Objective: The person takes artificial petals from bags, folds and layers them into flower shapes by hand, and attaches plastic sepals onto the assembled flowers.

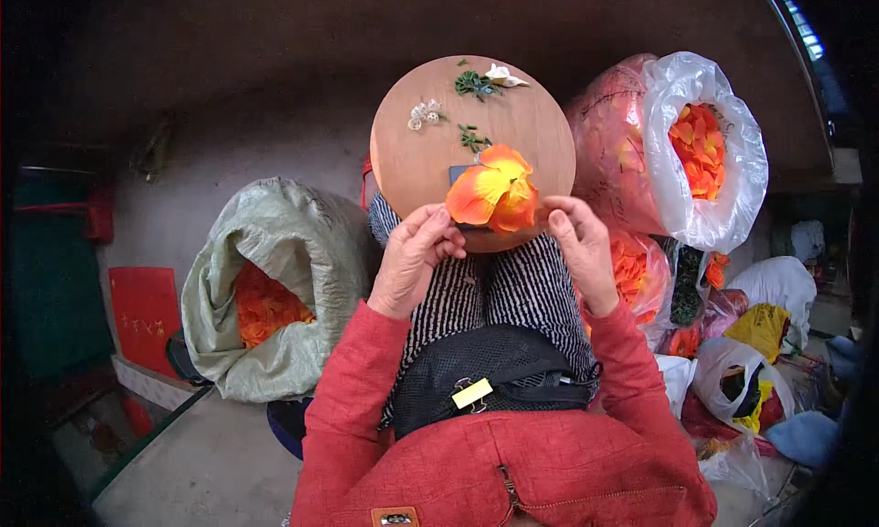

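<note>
An orange and yellow artificial flower (499, 186) with broad fabric petals is held up over the near part of a round wooden table. My left hand (417, 254) pinches its left petal edge between thumb and fingers. On the opposite side, the thumb and forefinger of my right hand (583, 250) close at the right petal edge. A dark flat object (460, 173) on the table is partly hidden behind the flower. Small green stem pieces (473, 140) lie just beyond it.
The round table (403, 165) also carries green pieces (476, 85), a white flower piece (504, 76) and small white blossoms (426, 115). A pale green sack (284, 362) of orange petals stands at left. Clear bags (678, 206) of orange petals stand at right, near assorted plastic bags (774, 284).
</note>
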A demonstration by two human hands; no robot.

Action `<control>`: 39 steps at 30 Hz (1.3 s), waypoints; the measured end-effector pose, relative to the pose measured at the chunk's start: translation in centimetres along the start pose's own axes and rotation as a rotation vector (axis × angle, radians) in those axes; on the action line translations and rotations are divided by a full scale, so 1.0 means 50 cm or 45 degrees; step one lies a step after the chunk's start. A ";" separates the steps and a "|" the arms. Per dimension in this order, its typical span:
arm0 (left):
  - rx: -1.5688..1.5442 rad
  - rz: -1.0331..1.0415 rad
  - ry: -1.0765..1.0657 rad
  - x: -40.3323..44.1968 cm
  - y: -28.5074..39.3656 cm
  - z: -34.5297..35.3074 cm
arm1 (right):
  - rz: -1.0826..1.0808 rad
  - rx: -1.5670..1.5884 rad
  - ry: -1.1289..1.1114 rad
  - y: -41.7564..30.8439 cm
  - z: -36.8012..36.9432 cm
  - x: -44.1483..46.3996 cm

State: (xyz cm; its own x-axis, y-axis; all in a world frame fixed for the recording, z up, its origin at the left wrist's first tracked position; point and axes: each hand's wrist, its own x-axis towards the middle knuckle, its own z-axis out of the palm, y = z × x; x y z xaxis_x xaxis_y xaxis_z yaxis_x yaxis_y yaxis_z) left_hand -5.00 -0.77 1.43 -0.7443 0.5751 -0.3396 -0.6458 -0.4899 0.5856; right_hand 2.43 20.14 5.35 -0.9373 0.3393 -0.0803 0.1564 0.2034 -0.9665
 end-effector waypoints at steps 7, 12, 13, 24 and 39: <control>0.130 0.102 0.017 -0.003 -0.033 0.019 | 0.403 0.477 -0.212 0.008 0.011 -0.002; 0.281 0.177 0.056 -0.008 -0.044 0.028 | 0.293 0.539 -0.132 0.023 0.003 0.018; 0.301 0.195 0.054 -0.007 -0.045 0.027 | 0.268 0.530 -0.106 0.024 0.003 0.020; -0.024 0.048 -0.026 0.007 -0.018 0.003 | 0.297 0.027 -0.394 -0.022 -0.018 0.011; -0.128 -0.058 -0.094 0.045 -0.001 0.024 | 0.388 0.536 -0.427 -0.046 0.074 -0.024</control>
State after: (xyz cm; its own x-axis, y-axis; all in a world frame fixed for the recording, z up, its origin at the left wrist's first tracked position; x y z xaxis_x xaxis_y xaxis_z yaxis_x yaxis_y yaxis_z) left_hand -6.42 1.34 1.51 -0.7014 0.6433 -0.3069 -0.6953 -0.5229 0.4930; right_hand 2.06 15.85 6.75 -0.9275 0.0041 -0.3738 0.3599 -0.2606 -0.8959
